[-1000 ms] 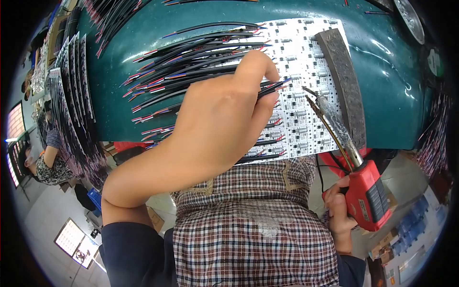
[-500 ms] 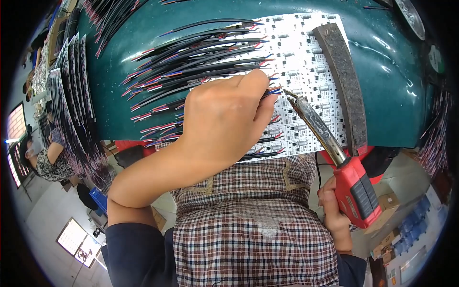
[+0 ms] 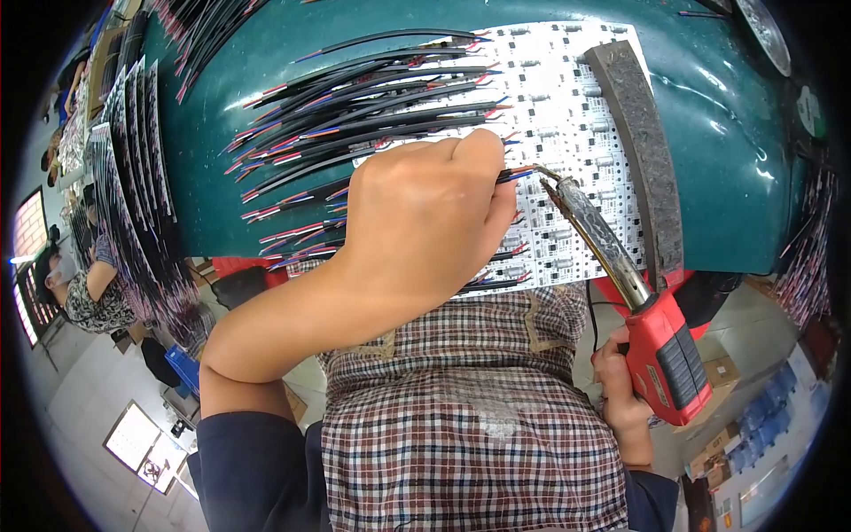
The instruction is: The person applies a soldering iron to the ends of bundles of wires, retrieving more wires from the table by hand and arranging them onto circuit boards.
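Note:
My left hand (image 3: 425, 217) is closed over the circuit board sheet (image 3: 581, 213), pinching a black cable (image 3: 514, 174) whose stripped red and blue wire ends stick out past my fingertips. Down at the right, my right hand (image 3: 620, 383) grips a red soldering iron (image 3: 667, 363) by its handle. The iron's tip meets or nearly meets the wire ends; I cannot tell whether they touch. Several black cables (image 3: 381, 111) lie in rows across the left part of the sheet, their coloured ends on the white boards. Most of the held cable is hidden under my hand.
A dark, heavy bar (image 3: 643, 160) lies on the sheet's right side. Bundles of cables hang at the table's left edge (image 3: 133, 177) and right edge (image 3: 811, 257). A metal dish (image 3: 764, 35) is at the upper right. Another person (image 3: 84, 284) sits far left.
My left hand has shifted slightly right with the cable, and its wire ends reach further over the board. The soldering iron has moved slightly right and down, its tip still near the wires.

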{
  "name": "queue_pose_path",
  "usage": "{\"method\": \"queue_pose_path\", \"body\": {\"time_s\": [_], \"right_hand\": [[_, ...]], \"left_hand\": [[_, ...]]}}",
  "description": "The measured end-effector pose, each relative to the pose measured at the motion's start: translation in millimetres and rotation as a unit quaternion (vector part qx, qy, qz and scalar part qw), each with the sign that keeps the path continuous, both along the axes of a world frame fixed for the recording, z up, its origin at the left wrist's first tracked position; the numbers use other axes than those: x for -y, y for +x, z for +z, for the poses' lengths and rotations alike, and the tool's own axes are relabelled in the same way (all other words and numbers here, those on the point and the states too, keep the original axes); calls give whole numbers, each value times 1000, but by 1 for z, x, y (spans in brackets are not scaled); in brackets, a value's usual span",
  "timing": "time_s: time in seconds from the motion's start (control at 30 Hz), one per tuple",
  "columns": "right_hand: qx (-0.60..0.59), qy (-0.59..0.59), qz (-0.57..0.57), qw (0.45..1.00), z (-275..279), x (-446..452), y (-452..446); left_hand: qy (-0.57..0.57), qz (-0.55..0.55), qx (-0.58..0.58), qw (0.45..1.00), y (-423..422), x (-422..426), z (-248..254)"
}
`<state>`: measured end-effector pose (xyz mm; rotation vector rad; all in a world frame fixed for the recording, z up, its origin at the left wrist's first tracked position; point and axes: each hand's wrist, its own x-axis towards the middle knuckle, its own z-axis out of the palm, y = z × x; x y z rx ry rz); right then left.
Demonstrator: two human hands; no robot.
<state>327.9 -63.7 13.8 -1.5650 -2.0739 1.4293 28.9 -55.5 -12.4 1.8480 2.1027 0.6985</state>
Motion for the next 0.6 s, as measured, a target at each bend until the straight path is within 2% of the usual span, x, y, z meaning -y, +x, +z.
{"method": "queue_pose_path", "body": {"time_s": [0.1, 0.17, 0.23, 0.4, 0.5, 0.6], "right_hand": [[-11, -21, -27, 999, 4, 2, 4], [-6, -24, 6, 1000, 1, -1, 5], [-21, -24, 0, 1000, 3, 0, 6], [-36, -26, -20, 999, 1, 3, 5], [-23, -21, 19, 999, 3, 3, 9], [-24, -43, -6, 999, 5, 5, 10]], "left_hand": [[1, -6, 3, 1000, 3, -1, 1], [2, -7, 5, 1000, 0, -2, 0], [-1, -14, 53, 998, 2, -1, 2], [-18, -25, 43, 999, 0, -2, 6], [-19, -30, 43, 998, 4, -1, 7], [-20, -36, 33, 999, 6, -2, 8]]}}
